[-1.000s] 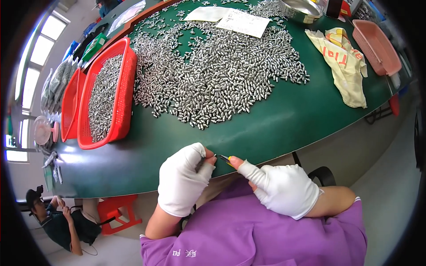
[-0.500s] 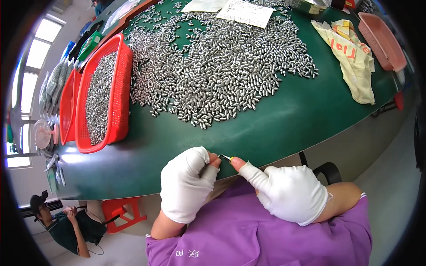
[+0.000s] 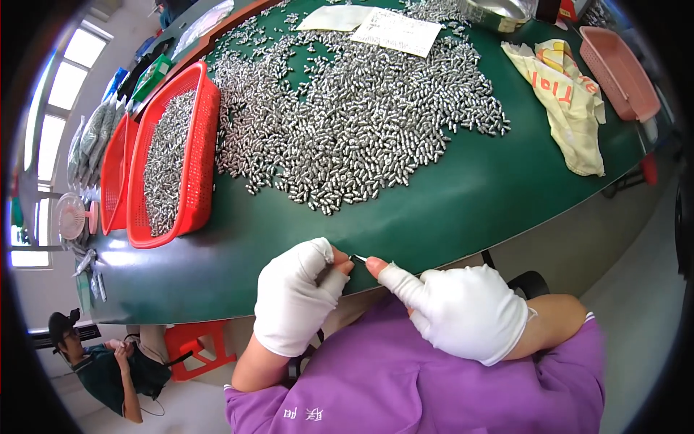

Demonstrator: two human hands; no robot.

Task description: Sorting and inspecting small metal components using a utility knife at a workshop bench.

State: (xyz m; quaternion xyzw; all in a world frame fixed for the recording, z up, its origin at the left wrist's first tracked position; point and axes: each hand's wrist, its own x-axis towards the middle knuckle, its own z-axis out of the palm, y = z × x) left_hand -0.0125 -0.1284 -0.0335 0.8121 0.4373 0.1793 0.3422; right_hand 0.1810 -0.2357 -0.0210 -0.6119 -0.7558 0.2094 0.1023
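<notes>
At left, windows (image 3: 84, 48) are glowing in pale wall (image 3: 129, 30); green table (image 3: 412, 228) is shining; red stool (image 3: 189, 335) is standing on grey floor (image 3: 625, 242).

Ahead and right of the right hand (image 3: 463, 311) lie a rumpled pale-yellow, red-printed, cloth-like sack (image 3: 567, 116) and a shallow pink plastic basket (image 3: 614, 65). Beyond both hands, a white rectangular paper sheet (image 3: 396, 32) lies near a round silvery metal pan (image 3: 499, 22). Far left of the left hand (image 3: 298, 298) are a pale-pink round fan (image 3: 72, 215) and a red plastic stool (image 3: 189, 334).
</notes>
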